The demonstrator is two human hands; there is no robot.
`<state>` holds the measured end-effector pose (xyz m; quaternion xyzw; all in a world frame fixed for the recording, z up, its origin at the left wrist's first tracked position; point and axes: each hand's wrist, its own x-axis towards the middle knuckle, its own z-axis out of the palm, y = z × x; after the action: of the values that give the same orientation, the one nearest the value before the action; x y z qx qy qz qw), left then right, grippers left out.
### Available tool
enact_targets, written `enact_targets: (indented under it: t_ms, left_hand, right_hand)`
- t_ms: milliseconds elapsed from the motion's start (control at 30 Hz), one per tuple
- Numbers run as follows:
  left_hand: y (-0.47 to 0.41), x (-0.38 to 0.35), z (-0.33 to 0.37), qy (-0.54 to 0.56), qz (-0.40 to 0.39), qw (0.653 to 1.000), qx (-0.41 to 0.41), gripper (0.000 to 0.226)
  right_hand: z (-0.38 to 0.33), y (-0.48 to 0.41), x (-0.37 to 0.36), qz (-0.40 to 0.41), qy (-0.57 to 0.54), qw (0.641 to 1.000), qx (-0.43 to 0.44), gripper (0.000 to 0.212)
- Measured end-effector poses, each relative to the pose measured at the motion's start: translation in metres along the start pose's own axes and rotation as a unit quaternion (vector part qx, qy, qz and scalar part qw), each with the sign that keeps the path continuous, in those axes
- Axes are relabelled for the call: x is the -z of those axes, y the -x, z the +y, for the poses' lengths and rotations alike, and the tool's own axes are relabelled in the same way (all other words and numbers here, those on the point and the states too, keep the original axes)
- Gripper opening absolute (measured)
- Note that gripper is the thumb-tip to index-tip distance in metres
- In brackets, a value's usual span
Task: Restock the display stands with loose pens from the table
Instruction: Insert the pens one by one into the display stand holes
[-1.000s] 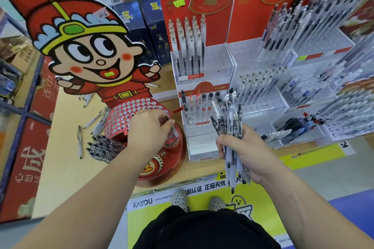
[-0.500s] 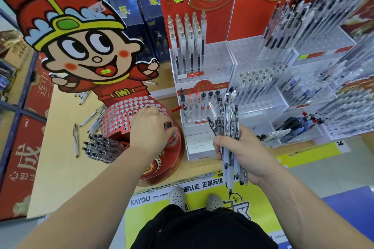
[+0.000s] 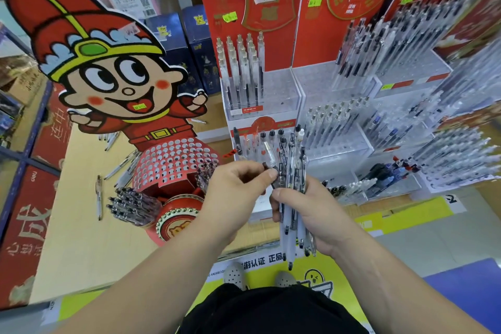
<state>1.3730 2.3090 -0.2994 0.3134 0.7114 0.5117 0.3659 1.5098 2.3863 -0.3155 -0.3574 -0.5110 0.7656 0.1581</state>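
Note:
My right hand (image 3: 311, 211) grips a bundle of clear pens (image 3: 294, 192), tips pointing down toward the floor. My left hand (image 3: 238, 187) has come across and pinches the top of one pen in that bundle between thumb and forefinger. To the left stands the red round display stand (image 3: 173, 165) with its grid of holes, below a cartoon figure cut-out (image 3: 108, 68). Several pens stick out of the stand's lower left side (image 3: 130, 206) and its right side. Loose pens (image 3: 99, 195) lie on the wooden table (image 3: 76, 238).
Clear acrylic pen racks (image 3: 339, 127) with red backboards fill the right half, most holding upright pens. Blue boxes (image 3: 189, 43) stand behind the cut-out. More loose pens (image 3: 122, 165) lie beside the round stand. The table's front edge runs above a yellow floor poster (image 3: 271, 266).
My left hand left the round red stand and moved right to the bundle, where it now pinches one pen. The right hand stayed in place with the bundle.

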Motion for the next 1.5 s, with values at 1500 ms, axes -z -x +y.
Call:
enact_targets:
  t_ms: [1500]
  left_hand:
    - [0.0,0.065,-0.033,-0.103,0.247,0.964,-0.012,0.016]
  right_hand:
    - [-0.003,-0.009,0.008,0.074,-0.02,0.996,-0.047,0.029]
